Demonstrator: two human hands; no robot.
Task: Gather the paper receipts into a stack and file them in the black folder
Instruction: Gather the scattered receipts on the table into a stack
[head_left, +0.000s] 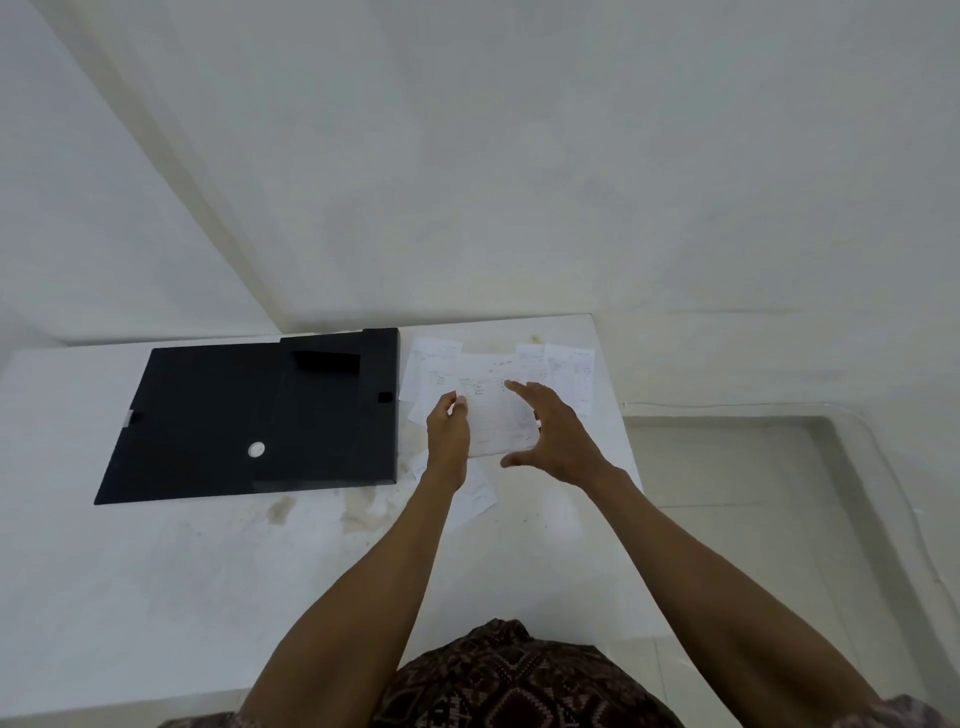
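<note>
Several white paper receipts (524, 371) lie overlapping on the white table (182, 561), just right of the black folder (249, 415), which lies flat and closed. My left hand (448, 431) pinches the left edge of one receipt (498, 421) near the middle of the pile. My right hand (550, 426) hovers over the same sheet's right side, fingers and thumb spread wide, holding nothing I can see. More receipts (478, 493) poke out under my left wrist.
The table's right edge (621, 415) runs close beside the receipts, with tiled floor beyond. A white wall rises behind the table. Brownish stains (280, 509) mark the tabletop in front of the folder.
</note>
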